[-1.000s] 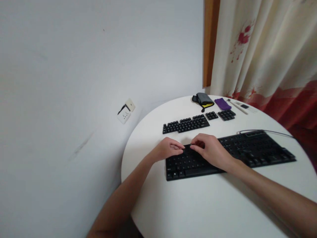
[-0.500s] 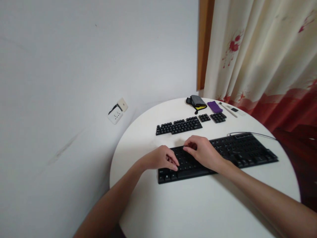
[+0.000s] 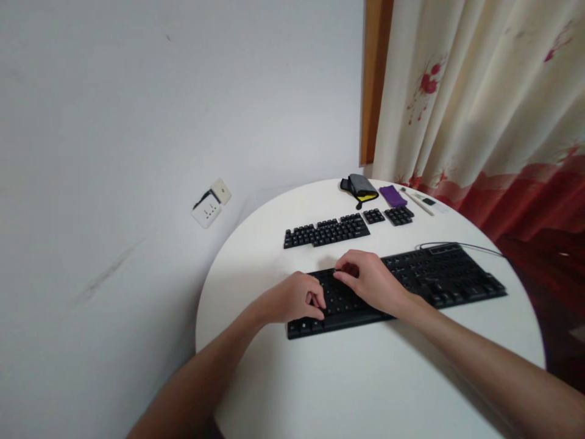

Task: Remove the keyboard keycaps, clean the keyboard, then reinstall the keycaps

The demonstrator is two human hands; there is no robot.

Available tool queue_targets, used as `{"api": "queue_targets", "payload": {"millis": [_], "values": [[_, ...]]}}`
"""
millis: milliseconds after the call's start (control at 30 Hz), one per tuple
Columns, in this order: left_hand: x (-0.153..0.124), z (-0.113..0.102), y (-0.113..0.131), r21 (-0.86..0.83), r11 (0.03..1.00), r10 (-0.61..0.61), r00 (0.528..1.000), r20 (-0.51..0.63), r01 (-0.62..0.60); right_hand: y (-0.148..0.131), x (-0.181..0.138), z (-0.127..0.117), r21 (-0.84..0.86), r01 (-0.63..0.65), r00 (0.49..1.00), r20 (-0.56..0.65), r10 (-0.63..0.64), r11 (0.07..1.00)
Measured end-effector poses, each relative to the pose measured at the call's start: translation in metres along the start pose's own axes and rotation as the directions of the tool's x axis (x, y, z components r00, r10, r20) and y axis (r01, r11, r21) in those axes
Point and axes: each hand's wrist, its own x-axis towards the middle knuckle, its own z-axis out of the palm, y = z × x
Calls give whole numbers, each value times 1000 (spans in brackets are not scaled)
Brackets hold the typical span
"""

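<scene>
A black keyboard [image 3: 439, 277] lies at a slant on the white round table, with many of its keycaps off on the left part. My left hand [image 3: 297, 299] rests over its lower left, fingers curled and thumb tip close to the index fingertip; any small thing between them is hidden. Over the upper middle-left, my right hand [image 3: 365, 277] pinches with thumb and forefinger at the keyboard's back edge. What the pinch holds is too small to make out. Behind the keyboard, loose black keycaps [image 3: 338, 231] are laid out in rows, with smaller groups of keycaps [image 3: 399, 215] to their right.
At the back of the table [image 3: 365, 378] lie a folded grey and yellow cloth [image 3: 362, 186], a purple cloth [image 3: 393, 196] and a slim brush [image 3: 418, 202]. A cable [image 3: 475, 245] runs off the right edge. Wall and curtain [image 3: 457, 122] stand behind.
The view has shifted slightly, so everything sits a little further left. My left hand's fingers have curled a bit more. My right hand keeps its pinch at nearly the same spot.
</scene>
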Motion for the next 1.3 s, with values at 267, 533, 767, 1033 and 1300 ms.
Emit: {"api": "queue_targets", "payload": {"millis": [267, 533, 767, 1033, 1300], "values": [[5, -3, -6, -4, 1000, 10, 999, 40, -10, -1, 0, 0, -8, 1, 1000, 6, -1, 1000], [4, -3, -12, 95, 995, 5, 996, -85, 3, 0, 0, 2, -8, 22, 1000, 18, -22, 1000], [7, -1, -15, 76, 997, 8, 994, -109, 0, 1, -1, 4, -20, 25, 999, 29, -24, 1000], [8, -1, -17, 85, 996, 20, 994, -105, -11, -3, -3, 3, -27, 8, 998, 62, -7, 1000], [10, -5, -22, 48, 998, 39, 995, -88, -35, -10, -8, 3, 55, -24, 975, 223, 11, 998]]}}
